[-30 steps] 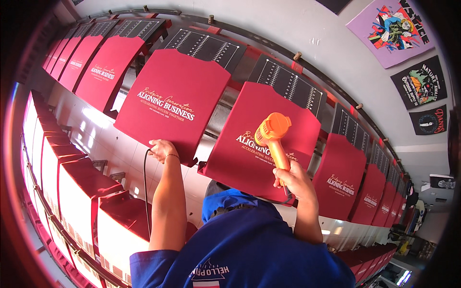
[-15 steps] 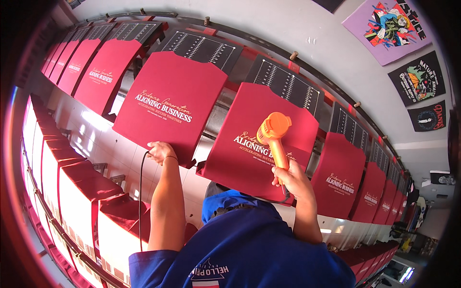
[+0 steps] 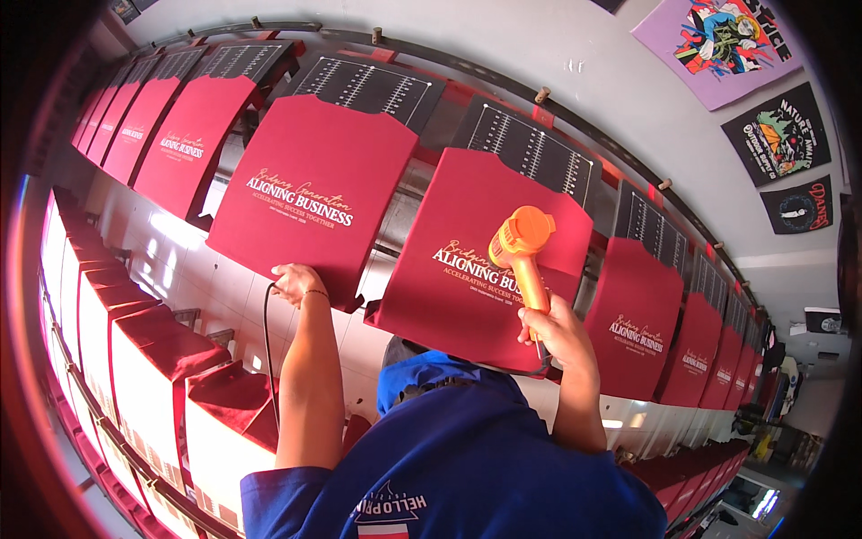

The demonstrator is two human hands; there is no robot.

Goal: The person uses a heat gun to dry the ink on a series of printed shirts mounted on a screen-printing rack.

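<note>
My right hand [image 3: 560, 336] grips the handle of an orange hot-air gun [image 3: 530, 274]. The gun is over a red shirt [image 3: 440, 310] with white and gold lettering and covers part of the print. That shirt is stretched on a flat black board [image 3: 530, 153]. Between the fingers of my left hand [image 3: 298, 286] runs a black cord [image 3: 268, 350], which hangs down past my forearm. This hand is at the lower edge of another printed red shirt [image 3: 310, 162], just left of the first. Whether it touches that cloth, I cannot tell.
Several more printed red shirts on boards stretch away left [image 3: 180, 139] and right [image 3: 633, 328] in a curved row. A dark rail [image 3: 458, 65] runs behind them. Across the tiled floor [image 3: 166, 260], a second row of red cloths [image 3: 148, 346] stands at lower left. Printed fabrics [image 3: 777, 139] hang on the wall.
My right hand and the hot-air gun have shifted slightly right over the shirt. The left hand keeps its place by the neighbouring shirt's edge. The whole view has moved a little.
</note>
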